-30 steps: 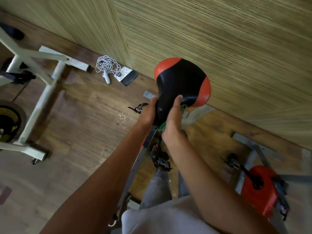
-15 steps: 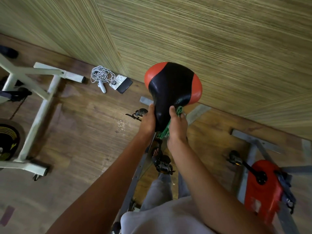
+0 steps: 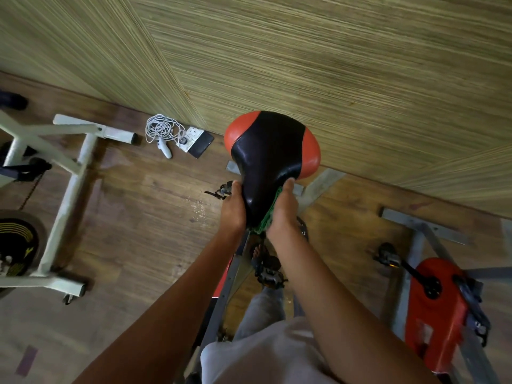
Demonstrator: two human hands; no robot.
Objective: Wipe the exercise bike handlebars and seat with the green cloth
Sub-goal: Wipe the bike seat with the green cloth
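Note:
The bike seat [image 3: 270, 159] is black with red patches at its wide rear corners, and its narrow nose points toward me. My left hand [image 3: 232, 210] grips the left side of the nose. My right hand [image 3: 282, 212] presses the green cloth [image 3: 270, 214] against the right side of the nose; only a strip of the cloth shows between palm and seat. The grey seat post and frame [image 3: 230, 284] run down below my arms. The handlebars are out of view.
A white exercise bike frame [image 3: 63, 189] with a flywheel stands at the left. A second bike with a red housing [image 3: 435, 309] and grey base stands at the right. A coiled white cable and power strip [image 3: 177, 134] lie by the woven wall. Wooden floor lies between.
My right hand with the cloth has slid forward along the right side of the seat's nose. The left hand keeps its grip. My view has shifted a little.

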